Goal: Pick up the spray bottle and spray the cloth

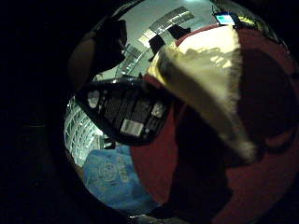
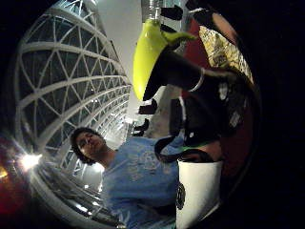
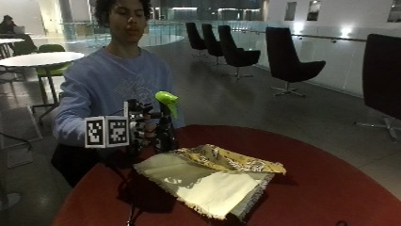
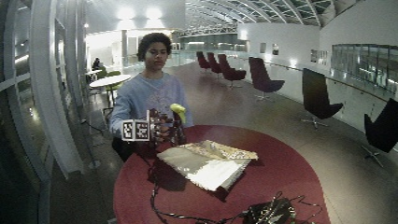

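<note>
In the outside view my gloved right hand grips the neck of a black spray bottle with a yellow-green spray head. The bottle stands upright at the table's far left edge, right behind the cloth. The cloth is yellow patterned with a pale underside and fringed edges, and it lies folded on the round red table. Whether the bottle's base touches the table is hidden. The palm views show the bottle's labelled body, its spray head and the cloth close by.
In the wide outside view, a dark box sits at the near edge of the red table. Black chairs and a white round table stand far behind the person.
</note>
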`<action>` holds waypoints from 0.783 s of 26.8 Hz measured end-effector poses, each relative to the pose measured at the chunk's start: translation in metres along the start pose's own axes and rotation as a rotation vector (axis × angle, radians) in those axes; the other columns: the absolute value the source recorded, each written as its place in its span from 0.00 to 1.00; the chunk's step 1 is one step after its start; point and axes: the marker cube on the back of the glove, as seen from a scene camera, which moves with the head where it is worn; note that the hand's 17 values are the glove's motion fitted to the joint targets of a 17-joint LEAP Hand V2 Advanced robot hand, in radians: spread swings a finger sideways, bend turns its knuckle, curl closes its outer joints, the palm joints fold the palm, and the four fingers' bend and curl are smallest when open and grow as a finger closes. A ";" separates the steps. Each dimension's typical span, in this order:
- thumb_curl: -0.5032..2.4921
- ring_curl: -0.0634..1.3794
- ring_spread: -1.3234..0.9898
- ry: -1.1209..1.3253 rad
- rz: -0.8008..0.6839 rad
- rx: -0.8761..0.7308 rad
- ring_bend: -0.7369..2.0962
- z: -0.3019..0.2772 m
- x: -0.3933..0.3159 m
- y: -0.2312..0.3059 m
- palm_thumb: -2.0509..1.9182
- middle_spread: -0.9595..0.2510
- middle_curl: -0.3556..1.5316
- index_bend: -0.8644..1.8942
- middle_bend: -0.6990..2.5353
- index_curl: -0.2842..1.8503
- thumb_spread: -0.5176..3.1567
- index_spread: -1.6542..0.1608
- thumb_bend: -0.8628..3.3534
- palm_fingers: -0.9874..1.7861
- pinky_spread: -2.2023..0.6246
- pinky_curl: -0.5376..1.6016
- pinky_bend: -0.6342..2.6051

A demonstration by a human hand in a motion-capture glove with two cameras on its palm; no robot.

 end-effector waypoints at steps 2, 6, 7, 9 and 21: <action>0.28 0.24 0.57 -0.032 0.011 0.020 0.39 0.013 0.000 0.000 0.69 0.75 0.36 0.35 0.29 0.25 0.46 0.70 0.23 0.55 0.85 0.40 0.31; 0.28 0.24 0.57 -0.074 0.038 0.081 0.38 0.035 -0.001 -0.005 0.68 0.76 0.36 0.35 0.29 0.24 0.46 0.70 0.22 0.54 0.85 0.41 0.32; 0.28 0.24 0.57 -0.078 0.045 0.093 0.38 0.040 -0.001 -0.007 0.68 0.76 0.37 0.35 0.29 0.24 0.46 0.70 0.22 0.53 0.85 0.41 0.32; 0.28 0.24 0.58 -0.084 0.057 0.111 0.37 0.047 -0.001 -0.011 0.68 0.77 0.37 0.35 0.30 0.24 0.46 0.70 0.22 0.53 0.85 0.41 0.32; 0.29 0.26 0.58 -0.004 0.073 0.288 0.41 0.073 0.001 -0.021 0.70 0.77 0.40 0.35 0.34 0.22 0.44 0.71 0.21 0.58 0.85 0.40 0.29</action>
